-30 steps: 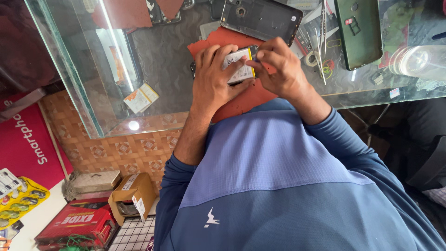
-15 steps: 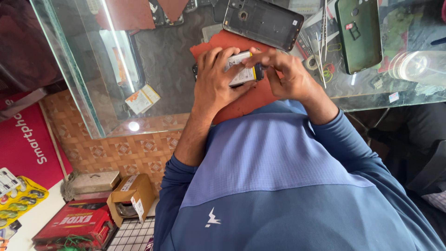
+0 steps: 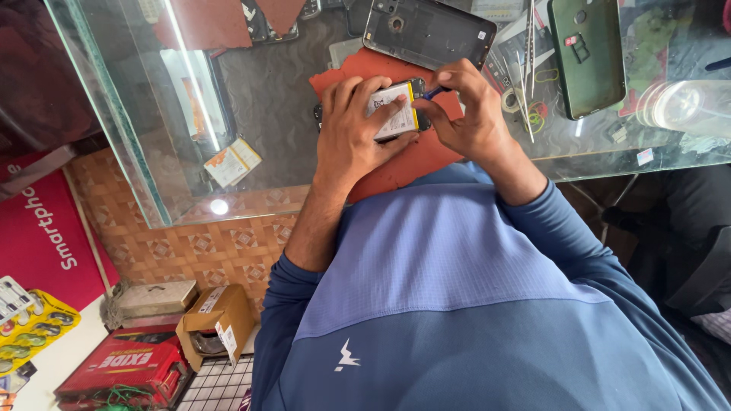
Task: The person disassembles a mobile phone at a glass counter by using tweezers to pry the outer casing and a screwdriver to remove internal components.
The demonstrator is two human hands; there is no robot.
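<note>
My left hand [image 3: 356, 131] grips an opened phone [image 3: 394, 111] from the left; its white battery with a yellow strip faces up. My right hand [image 3: 466, 114] pinches a small blue-handled tool [image 3: 432, 92], whose tip sits at the phone's upper right corner. Both hands hover over a red mat [image 3: 411, 161] on the glass table [image 3: 137, 152]. My fingers hide most of the phone's body.
A black phone back cover [image 3: 428, 34] lies just beyond the mat, a green phone shell [image 3: 588, 55] to its right. Tweezers [image 3: 527, 72] and small parts lie between them, with a clear round lid [image 3: 685, 106] at far right. A cardboard box [image 3: 217, 320] and a red box [image 3: 126, 365] sit on the floor at left.
My right hand has slid from the phone's right side up to its top corner with the tool. The left hand has kept its grip on the phone.
</note>
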